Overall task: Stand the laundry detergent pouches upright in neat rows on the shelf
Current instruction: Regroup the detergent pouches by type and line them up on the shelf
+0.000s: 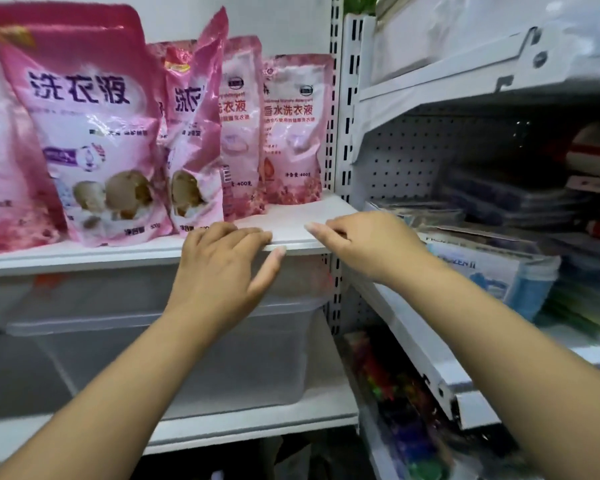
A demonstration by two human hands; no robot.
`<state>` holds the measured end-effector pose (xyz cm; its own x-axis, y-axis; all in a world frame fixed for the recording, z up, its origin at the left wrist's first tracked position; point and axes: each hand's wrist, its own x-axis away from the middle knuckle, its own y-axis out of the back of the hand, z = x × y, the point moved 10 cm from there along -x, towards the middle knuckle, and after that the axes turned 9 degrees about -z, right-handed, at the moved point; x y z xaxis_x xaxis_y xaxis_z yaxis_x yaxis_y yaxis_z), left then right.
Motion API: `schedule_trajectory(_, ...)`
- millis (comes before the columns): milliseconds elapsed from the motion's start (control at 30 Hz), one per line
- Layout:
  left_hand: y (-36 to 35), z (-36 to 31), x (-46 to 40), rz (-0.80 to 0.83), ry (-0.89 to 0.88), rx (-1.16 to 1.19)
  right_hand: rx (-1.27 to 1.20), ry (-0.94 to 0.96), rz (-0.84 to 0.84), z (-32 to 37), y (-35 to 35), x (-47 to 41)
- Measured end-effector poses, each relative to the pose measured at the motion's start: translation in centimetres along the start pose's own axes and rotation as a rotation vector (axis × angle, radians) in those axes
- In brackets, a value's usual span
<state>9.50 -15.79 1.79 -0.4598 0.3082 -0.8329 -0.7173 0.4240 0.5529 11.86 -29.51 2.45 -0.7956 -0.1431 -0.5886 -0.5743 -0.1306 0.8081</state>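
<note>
At the far left a pink pouch (0,161) is leaning at the frame edge, partly cut off, and beside it the large front pouch (90,133) is standing upright near the lip of the white shelf (291,216), facing out so its label is readable. Next, a crumpled pouch (194,133) is tilting and twisting sideways against its neighbours, so it probably needs straightening. Behind it, two smaller pouches (241,126) (297,129) are standing in a back row against the wall. The left hand (222,268) is resting on the shelf's front edge just below the crumpled pouch, fingers (246,233) relaxed and flat on the board, grasping nothing. The right hand (368,244) is lying on the same edge further right, fingers loosely extended, likewise empty; both seem poised over the bare right end of the shelf. Below, a translucent plastic bin (187,341) is sitting on the lower shelf, its contents unclear. To the right, neighbouring shelves are holding blurred stacked packaged goods (492,271).
</note>
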Motion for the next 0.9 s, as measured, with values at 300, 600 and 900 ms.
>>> schedule_trajectory(300, -3.2, -2.5, -6.5, 0.129, 0.174, 0.108, -0.861, -0.412, 0.127, -6.5, -4.4, -10.0)
schedule_trajectory(600, -6.6, -1.0, -6.4, 0.303, 0.236, 0.153, -1.094, -0.433, 0.185, -7.1, -9.4, -15.8)
schedule_trajectory(900, -6.8, -1.0, -6.2, 0.344, 0.267, 0.151, -1.231, -0.594, 0.089, -10.0, -11.2, -17.6)
